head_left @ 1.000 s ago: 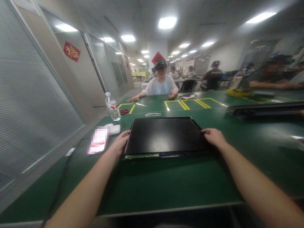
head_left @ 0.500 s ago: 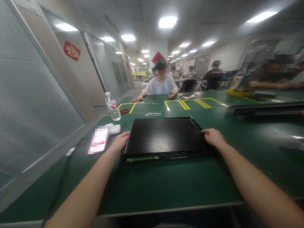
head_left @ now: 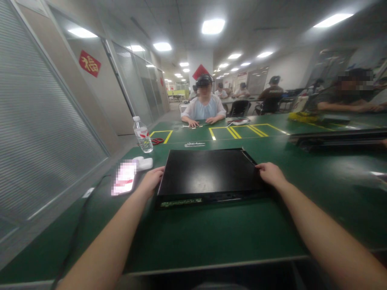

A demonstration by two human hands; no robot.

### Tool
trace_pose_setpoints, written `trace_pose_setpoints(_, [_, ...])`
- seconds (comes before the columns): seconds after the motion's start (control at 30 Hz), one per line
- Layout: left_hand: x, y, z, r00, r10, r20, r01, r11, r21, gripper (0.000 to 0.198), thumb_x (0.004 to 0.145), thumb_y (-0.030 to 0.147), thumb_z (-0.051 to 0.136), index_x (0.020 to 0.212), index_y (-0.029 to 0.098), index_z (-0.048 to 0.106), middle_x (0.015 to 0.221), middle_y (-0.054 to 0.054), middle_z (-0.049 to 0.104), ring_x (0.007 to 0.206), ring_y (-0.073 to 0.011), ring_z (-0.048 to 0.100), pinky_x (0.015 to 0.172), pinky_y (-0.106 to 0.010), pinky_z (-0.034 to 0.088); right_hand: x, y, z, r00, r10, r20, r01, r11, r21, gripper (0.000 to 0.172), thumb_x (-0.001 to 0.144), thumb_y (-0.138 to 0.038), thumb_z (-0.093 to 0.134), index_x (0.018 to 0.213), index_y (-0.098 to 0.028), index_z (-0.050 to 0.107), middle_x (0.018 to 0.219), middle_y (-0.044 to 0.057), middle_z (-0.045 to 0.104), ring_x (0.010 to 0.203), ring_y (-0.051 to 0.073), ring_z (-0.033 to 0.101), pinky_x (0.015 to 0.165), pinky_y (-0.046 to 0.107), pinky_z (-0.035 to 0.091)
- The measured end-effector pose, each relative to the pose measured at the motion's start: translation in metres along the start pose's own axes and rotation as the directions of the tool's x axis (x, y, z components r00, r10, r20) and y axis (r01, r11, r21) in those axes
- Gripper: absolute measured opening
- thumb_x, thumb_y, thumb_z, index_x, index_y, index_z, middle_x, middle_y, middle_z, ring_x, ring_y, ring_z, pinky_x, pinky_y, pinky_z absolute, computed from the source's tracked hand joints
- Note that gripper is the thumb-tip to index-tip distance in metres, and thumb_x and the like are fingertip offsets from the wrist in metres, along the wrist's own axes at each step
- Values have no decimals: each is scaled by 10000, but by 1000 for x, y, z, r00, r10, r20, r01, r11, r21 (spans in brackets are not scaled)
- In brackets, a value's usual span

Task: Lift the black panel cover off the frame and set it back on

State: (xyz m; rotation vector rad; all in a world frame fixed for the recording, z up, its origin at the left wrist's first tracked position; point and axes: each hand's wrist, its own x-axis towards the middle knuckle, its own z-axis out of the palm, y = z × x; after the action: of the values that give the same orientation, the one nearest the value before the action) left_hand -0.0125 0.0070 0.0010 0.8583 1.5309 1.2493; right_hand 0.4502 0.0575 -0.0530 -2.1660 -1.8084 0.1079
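Note:
A flat black display panel lies in front of me over the green table. Along its near edge runs a dark strip with a green circuit board at the left. My left hand grips the panel's left edge, fingers closed on the side. At the right edge, near the far corner, my right hand pinches the rim between thumb and fingers. The undersides of both grips are hidden.
Left of the panel are a lit phone, a white earphone case and a water bottle. Red-handled scissors lie beyond. Yellow tape marks the far table, where a person sits. Another dark panel lies right.
The person across has brought both hands together on the table. My hands and the panel have hardly moved; the view has shifted slightly.

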Motion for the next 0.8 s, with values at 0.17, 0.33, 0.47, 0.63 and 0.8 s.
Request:
trace_pose_setpoints(0.17, [4,-2,-2,999,27,27,-26,999,-19,513,582,56,542,1010,146,809,737,-41,778,595,-201,700,491,-256,519,0,-1,-1,1000,4,6,-4,1000,-19,425,894,-145,496,1164,-228,813,1204,99,747,1021,243,711,859,298,530])
trace_pose_setpoints(0.33, [0,1,3,995,93,44,-87,990,-109,418,627,94,568,982,121,788,854,-71,800,739,-231,741,576,-276,560,0,-1,-1,1000,11,5,-11,1000,-3,416,901,-163,498,1165,-231,811,1208,97,746,1028,241,709,856,295,530])
trace_pose_setpoints(0.47, [-6,7,9,994,97,41,-86,976,-201,317,714,180,601,976,116,767,837,-82,787,783,-252,749,656,-318,593,-2,-3,-3,1000,16,20,-15,1000,-8,434,910,-158,479,1193,-221,801,1239,111,732,1061,264,700,857,316,527])
trace_pose_setpoints(0.63, [-12,8,6,975,198,105,-175,964,-200,438,651,265,773,1062,116,755,882,-81,795,831,-258,746,697,-306,581,-1,-3,-2,1000,11,6,-11,1000,14,436,891,-146,487,1170,-227,811,1224,114,735,1047,266,703,868,320,527])
trace_pose_setpoints(0.8, [-18,8,2,939,289,187,-244,942,-232,626,553,323,871,1141,136,761,948,-89,807,875,-288,753,700,-313,577,3,1,2,1000,14,-9,-13,998,66,405,874,-170,511,1130,-224,820,1202,102,748,1064,275,699,887,325,517])
